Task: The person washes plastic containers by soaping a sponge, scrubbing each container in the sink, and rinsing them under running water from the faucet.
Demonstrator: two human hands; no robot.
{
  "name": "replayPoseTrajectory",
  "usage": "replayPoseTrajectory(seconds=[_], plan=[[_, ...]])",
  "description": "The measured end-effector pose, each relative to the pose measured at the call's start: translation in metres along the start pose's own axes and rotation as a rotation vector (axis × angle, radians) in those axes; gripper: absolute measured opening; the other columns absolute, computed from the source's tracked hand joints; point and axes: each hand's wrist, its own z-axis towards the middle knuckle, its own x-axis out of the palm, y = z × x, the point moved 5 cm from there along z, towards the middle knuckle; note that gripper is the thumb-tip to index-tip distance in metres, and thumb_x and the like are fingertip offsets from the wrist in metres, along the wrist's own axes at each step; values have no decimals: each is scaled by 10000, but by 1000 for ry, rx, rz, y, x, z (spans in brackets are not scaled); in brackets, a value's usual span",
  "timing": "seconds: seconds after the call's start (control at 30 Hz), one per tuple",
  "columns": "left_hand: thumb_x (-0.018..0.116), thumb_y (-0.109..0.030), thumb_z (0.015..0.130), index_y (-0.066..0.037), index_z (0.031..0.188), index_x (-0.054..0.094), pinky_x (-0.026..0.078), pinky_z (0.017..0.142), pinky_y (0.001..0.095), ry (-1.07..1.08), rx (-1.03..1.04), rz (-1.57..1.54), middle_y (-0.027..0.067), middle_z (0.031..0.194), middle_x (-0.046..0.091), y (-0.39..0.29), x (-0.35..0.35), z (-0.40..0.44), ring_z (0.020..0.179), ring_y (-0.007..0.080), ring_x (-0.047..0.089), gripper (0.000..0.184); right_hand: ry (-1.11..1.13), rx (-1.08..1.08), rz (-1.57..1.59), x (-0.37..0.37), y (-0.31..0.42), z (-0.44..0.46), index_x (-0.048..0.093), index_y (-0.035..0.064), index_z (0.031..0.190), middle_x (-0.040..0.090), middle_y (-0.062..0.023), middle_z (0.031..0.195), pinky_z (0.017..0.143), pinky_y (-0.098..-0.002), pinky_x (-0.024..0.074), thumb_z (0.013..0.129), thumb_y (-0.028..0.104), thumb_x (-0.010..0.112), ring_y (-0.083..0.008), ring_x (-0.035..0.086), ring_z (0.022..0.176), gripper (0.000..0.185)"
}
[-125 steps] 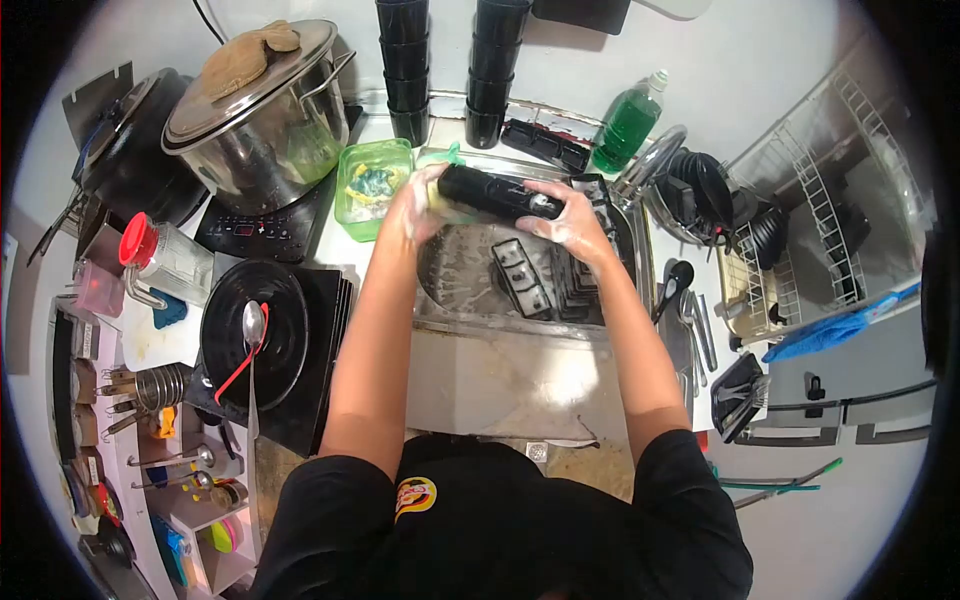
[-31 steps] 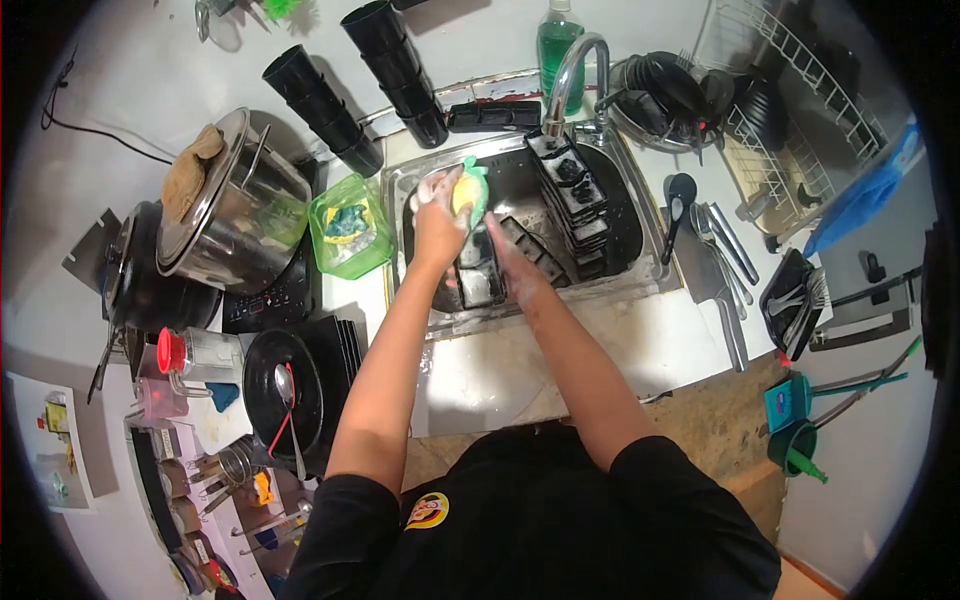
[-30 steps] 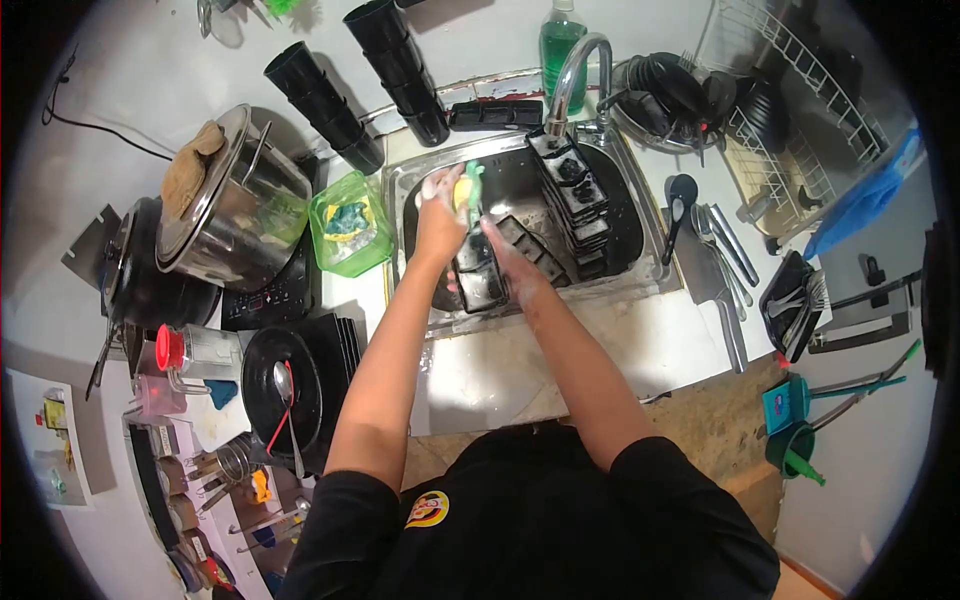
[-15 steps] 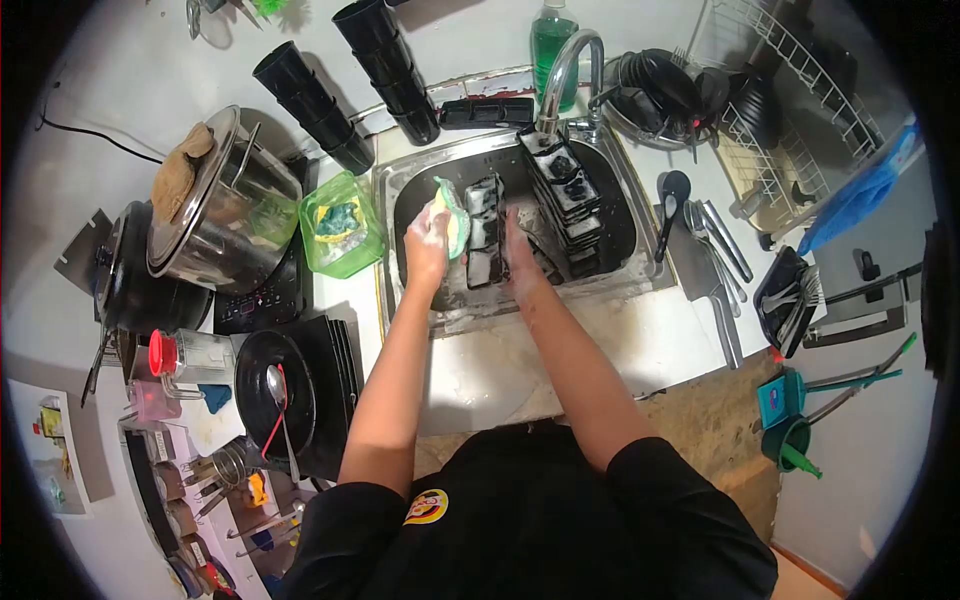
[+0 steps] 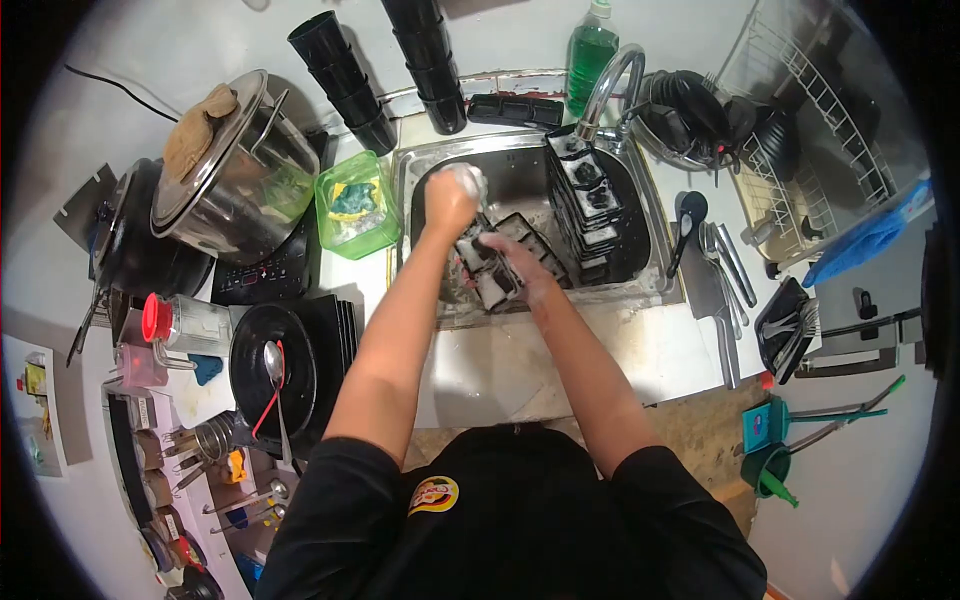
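Over the sink's left side is my left hand [image 5: 452, 205], its fingers closed and covered in white suds. The sponge seen in it a moment ago is mostly hidden behind the fingers and foam. My right hand [image 5: 520, 265] grips a soapy black compartment tray [image 5: 492, 288] by its right side, tilted low in the sink [image 5: 440, 318]. Another black compartment tray [image 5: 520, 230] lies just behind it on the sink floor. To the right, a stack of sudsy black trays [image 5: 585, 195] leans under the faucet [image 5: 612, 85].
A green container [image 5: 360, 235] with a sponge stands left of the sink, near a large steel pot [image 5: 240, 170]. Stacked black cups [image 5: 345, 85] and green soap [image 5: 592, 60] line the back. A knife [image 5: 718, 330] and utensils lie on the right.
My left hand has moved up and turned over, hiding the sponge. The tray in my right hand has tilted over and come lower. The whole view has shifted slightly.
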Motion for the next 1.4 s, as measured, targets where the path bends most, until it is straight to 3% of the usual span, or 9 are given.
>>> replayPoseTrajectory(seconds=[0.2, 0.27, 0.37, 0.57, 0.73, 0.8, 1.0, 1.23, 1.4], plan=[[476, -198, 778, 16, 684, 591, 442, 577, 467, -221, -280, 87, 227, 712, 598, 53, 25, -18, 604, 395, 570, 260, -17, -63, -40, -3, 4, 0, 565, -15, 981, 622, -105, 862, 651, -305, 496, 773, 208, 528, -221, 603, 657, 307], [437, -251, 845, 28, 712, 600, 429, 602, 486, -228, -748, -272, 239, 703, 591, 69, 57, -47, 642, 396, 578, 350, -282, -238, -198, -24, 7, 10, 575, -25, 964, 626, -109, 848, 650, -307, 478, 788, 239, 528, -238, 590, 644, 320], [438, -224, 868, 35, 966, 586, 435, 622, 475, 89, -396, -126, 244, 684, 578, 31, 69, -69, 699, 381, 586, 314, -662, -492, -534, -31, 23, -3, 586, -40, 943, 628, -133, 806, 647, -328, 444, 821, 295, 514, -272, 563, 633, 364], [473, -66, 782, 23, 974, 569, 441, 588, 462, 281, -174, 142, 222, 710, 584, -16, 35, -116, 657, 388, 574, 232, -1239, -618, -1134, -67, 39, 3, 560, -80, 714, 578, -282, 762, 719, -484, 415, 849, 373, 507, -450, 543, 766, 476], [457, -120, 824, 32, 896, 585, 442, 635, 473, 312, -145, 102, 244, 715, 580, -14, 25, -122, 686, 416, 565, 211, -1086, -597, -1387, -56, 77, 20, 599, -65, 805, 594, -272, 810, 734, -472, 437, 806, 409, 561, -421, 561, 830, 475], [422, -180, 872, 41, 793, 583, 430, 657, 488, 119, -413, -101, 261, 710, 575, -7, 7, -120, 706, 440, 550, 285, -957, -464, -1593, -82, 87, 37, 612, -42, 883, 593, -267, 860, 783, -452, 429, 798, 419, 556, -407, 563, 872, 471], [389, -252, 914, 51, 745, 571, 404, 603, 452, -41, -603, -313, 273, 679, 556, 2, -16, -120, 666, 444, 536, 392, -836, 207, -1910, -123, 63, 31, 615, 31, 998, 586, -147, 1092, 816, -411, 466, 820, 445, 547, -306, 566, 1011, 456], [393, -266, 922, 59, 783, 565, 392, 595, 416, -273, -605, -476, 257, 655, 544, 13, -16, -122, 598, 397, 497, 393, -912, 249, -1955, -168, 44, 45, 586, -19, 1046, 533, -232, 1141, 880, -411, 429, 869, 294, 400, -327, 531, 1060, 405], [392, -278, 927, 62, 811, 569, 395, 598, 403, -258, -588, -466, 237, 649, 547, 14, -15, -122, 586, 359, 489, 400, -655, 566, -1979, -223, 31, 84, 450, 17, 1245, 478, -206, 1244, 942, -386, 391, 830, 182, 380, -329, 467, 1154, 452]])
